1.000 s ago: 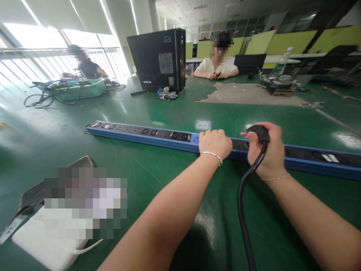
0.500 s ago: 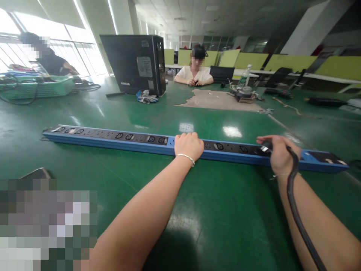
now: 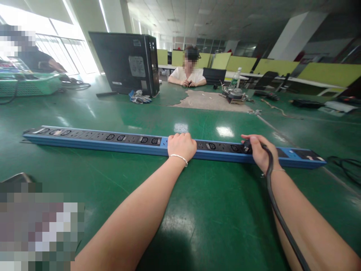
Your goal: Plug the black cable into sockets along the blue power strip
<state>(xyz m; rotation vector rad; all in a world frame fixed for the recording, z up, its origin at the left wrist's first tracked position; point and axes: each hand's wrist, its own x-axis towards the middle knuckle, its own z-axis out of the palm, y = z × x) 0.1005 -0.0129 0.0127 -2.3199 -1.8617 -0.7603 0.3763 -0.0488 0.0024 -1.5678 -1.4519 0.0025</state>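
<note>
A long blue power strip (image 3: 93,142) with a black socket face lies across the green table (image 3: 214,210). My left hand (image 3: 182,146) rests curled on the strip's middle, pressing it down. My right hand (image 3: 258,151) grips a black plug (image 3: 247,146) at a socket near the strip's right end. The plug's thick black cable (image 3: 278,212) runs back over my right forearm toward the frame's bottom edge.
A black computer tower (image 3: 125,64) stands at the back with gloves (image 3: 138,98) beside it. Two people sit at the far side. A green basket (image 3: 28,86) with cables is far left. Loose cable (image 3: 345,165) lies right of the strip. A blurred object sits near left.
My right hand carried the plug from above the strip down to a socket near its right end. My view has shifted left along the strip. My left hand stayed on the strip.
</note>
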